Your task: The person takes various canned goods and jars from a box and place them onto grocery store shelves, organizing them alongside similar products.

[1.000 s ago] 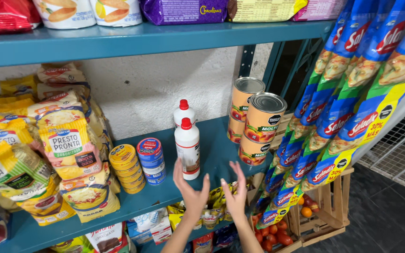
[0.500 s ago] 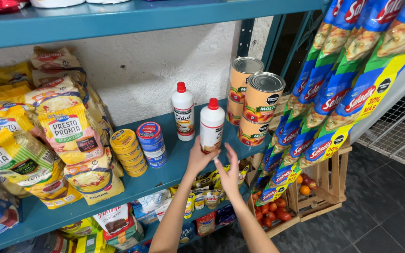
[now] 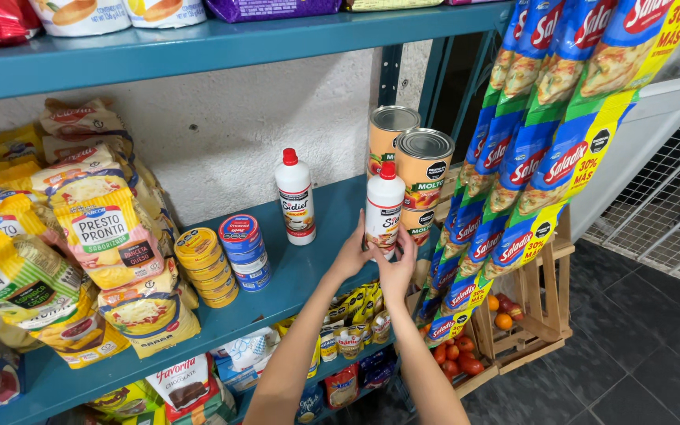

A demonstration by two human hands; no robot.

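Shelf-side, both hands hold bottle upright.

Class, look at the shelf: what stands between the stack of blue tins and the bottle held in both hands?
In the head view, a second white bottle with a red cap stands between the blue tins and the held bottle.

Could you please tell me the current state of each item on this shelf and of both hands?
Held white bottle: upright, red cap on, gripped by both hands.
Second white bottle: upright, capped, standing free.
Stacked cans: upright, lids closed.
Yellow tins: stacked, closed.
Blue tins: stacked, closed.
Yellow bags: sealed, piled leaning.
Left hand: on the bottle.
Right hand: on the bottle.
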